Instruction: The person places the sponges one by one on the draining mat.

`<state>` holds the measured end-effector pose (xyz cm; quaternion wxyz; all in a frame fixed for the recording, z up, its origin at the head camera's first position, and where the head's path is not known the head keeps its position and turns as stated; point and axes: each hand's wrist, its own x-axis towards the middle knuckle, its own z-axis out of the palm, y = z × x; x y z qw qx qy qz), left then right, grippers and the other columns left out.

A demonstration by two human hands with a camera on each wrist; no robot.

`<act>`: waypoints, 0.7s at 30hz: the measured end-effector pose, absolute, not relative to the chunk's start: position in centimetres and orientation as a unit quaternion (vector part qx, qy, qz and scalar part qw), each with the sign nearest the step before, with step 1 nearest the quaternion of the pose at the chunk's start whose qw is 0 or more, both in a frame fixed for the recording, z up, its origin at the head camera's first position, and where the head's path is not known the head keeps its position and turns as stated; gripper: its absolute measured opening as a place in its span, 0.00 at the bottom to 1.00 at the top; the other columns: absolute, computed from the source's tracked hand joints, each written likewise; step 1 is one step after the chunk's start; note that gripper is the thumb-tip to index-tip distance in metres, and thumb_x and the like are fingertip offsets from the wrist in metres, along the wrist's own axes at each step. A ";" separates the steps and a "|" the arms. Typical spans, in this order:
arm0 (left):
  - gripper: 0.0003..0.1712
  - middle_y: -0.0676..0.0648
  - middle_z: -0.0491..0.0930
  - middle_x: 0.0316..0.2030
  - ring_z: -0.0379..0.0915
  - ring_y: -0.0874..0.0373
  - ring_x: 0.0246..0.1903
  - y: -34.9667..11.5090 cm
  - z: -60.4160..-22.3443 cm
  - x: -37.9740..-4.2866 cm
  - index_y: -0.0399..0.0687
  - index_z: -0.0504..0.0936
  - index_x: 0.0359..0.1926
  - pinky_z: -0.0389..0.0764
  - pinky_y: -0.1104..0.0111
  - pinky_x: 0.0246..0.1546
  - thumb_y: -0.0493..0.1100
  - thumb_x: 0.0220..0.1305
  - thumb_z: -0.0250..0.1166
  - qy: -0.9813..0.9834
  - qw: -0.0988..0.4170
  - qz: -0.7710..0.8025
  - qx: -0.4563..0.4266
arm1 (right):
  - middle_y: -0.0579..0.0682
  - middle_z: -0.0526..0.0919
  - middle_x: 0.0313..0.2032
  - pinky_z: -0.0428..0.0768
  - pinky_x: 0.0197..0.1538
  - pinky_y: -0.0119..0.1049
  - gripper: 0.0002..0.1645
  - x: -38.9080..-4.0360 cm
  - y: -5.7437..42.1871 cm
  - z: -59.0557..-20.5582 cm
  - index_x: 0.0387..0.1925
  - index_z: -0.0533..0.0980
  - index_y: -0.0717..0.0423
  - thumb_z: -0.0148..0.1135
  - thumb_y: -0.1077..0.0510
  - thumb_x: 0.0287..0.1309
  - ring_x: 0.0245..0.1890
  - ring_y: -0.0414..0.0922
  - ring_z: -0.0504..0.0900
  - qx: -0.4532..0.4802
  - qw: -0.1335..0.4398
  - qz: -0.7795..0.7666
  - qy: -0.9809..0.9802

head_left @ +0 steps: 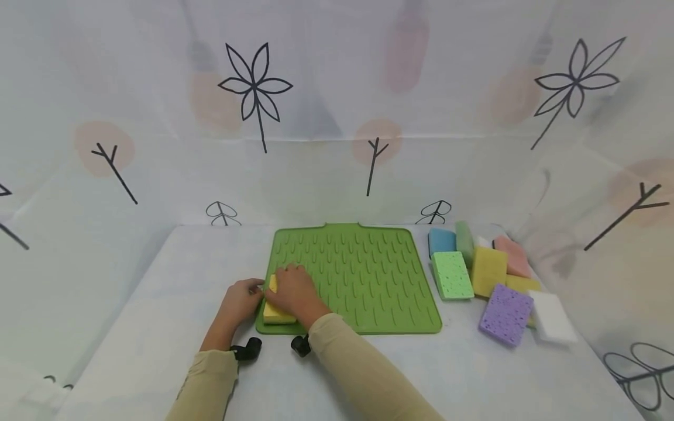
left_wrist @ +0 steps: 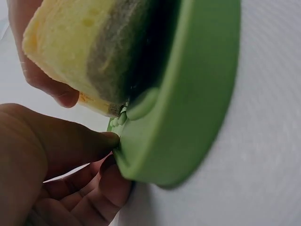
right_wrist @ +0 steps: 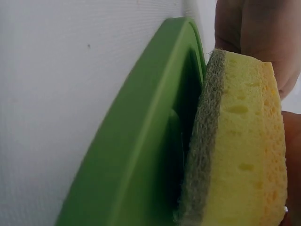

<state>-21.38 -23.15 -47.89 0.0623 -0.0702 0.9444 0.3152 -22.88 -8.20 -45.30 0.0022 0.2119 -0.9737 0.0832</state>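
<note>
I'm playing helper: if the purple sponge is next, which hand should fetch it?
Probably the right hand: it's nearer the purple sponge, though holding a yellow sponge; the left hand pinches the mat.

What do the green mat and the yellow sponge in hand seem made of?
Green ridged mat: probably matte silicone or rubber, given its molded rim and ridges.
Yellow scrub sponge: matte cellulose or foam, unclear which, with open pores; gray scouring layer: likely synthetic fiber, fuzzy.
</note>
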 end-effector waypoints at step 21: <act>0.22 0.45 0.79 0.37 0.73 0.57 0.32 -23.4 -48.1 -21.6 0.44 0.75 0.54 0.74 0.65 0.31 0.41 0.57 0.54 0.950 0.054 0.305 -0.046 | 0.49 0.71 0.58 0.76 0.48 0.46 0.41 -23.5 -5.1 -44.9 0.60 0.66 0.40 0.32 0.24 0.54 0.57 0.50 0.71 0.168 0.005 0.115 -0.979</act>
